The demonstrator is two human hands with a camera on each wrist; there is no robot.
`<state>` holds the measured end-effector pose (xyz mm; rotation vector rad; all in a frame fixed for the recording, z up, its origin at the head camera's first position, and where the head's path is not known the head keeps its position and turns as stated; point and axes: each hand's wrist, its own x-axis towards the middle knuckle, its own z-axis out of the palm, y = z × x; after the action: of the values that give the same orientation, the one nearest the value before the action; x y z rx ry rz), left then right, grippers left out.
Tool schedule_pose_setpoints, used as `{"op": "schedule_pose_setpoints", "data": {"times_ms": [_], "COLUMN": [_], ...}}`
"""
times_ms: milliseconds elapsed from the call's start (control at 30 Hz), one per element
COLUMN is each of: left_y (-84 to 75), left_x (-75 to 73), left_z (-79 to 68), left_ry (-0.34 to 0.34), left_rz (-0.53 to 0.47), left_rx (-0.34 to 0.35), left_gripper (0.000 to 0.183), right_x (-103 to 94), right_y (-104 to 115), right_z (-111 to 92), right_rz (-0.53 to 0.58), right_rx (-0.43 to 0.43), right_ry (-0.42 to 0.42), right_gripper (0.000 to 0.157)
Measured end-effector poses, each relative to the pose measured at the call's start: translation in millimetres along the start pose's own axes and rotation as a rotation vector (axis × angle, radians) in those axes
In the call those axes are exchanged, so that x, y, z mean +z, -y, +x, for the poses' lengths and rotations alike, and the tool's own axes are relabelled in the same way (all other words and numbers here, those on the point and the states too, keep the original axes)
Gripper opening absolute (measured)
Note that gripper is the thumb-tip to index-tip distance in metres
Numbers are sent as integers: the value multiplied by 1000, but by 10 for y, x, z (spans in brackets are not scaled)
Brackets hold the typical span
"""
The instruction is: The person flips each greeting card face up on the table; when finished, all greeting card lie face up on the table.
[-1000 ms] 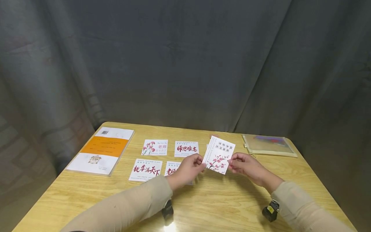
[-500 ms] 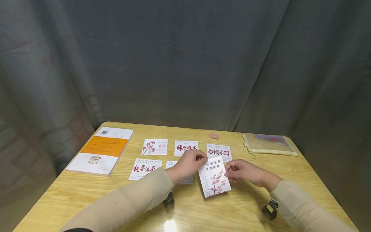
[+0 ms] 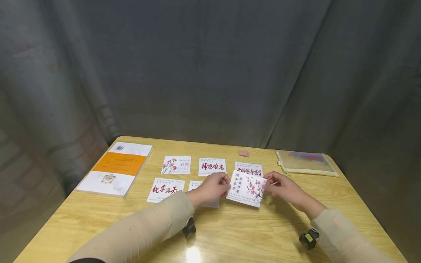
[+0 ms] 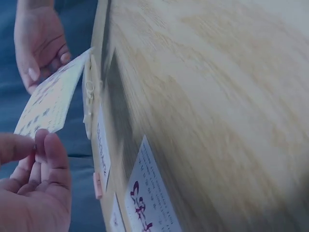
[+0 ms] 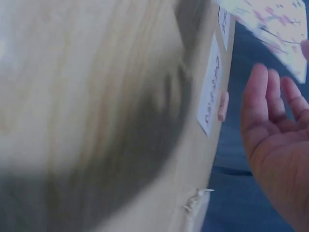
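A white greeting card with pink blossoms and dark Chinese characters is held above the table, its lettering on the left. My left hand pinches its left edge between thumb and fingertips; the left wrist view shows that pinch close up. At the card's right corner is my right hand. In the right wrist view its fingers are loosely extended and apart from the card, with only a bit of thumb showing at the frame edge. Behind the held card lies another card with red lettering, partly covered.
Several more cards lie in two rows, among them a carnation card and a red-lettered one. A white and orange book is at the left. A pink eraser and a zip pouch lie toward the back of the wooden table.
The blossom card first dipped toward me, then rose and turned about a quarter turn counterclockwise, so the blossoms moved from its bottom to its right. Both hands stay near its sides.
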<state>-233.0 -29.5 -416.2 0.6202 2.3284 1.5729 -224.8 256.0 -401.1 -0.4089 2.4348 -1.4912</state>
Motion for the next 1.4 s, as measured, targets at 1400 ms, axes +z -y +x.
{"op": "schedule_pose_setpoints", "data": {"times_ms": [1400], "left_y": [-17], "left_x": [305], "left_z": [-123], "left_ry": [37], "left_rz": [-180], "left_rx": [-409], "left_gripper": [19], "right_x": [231], "right_y": [-226], "right_z": [32], "right_rz": [-159], "right_rx": [282], "right_ry": [-51], "right_gripper": [13]}}
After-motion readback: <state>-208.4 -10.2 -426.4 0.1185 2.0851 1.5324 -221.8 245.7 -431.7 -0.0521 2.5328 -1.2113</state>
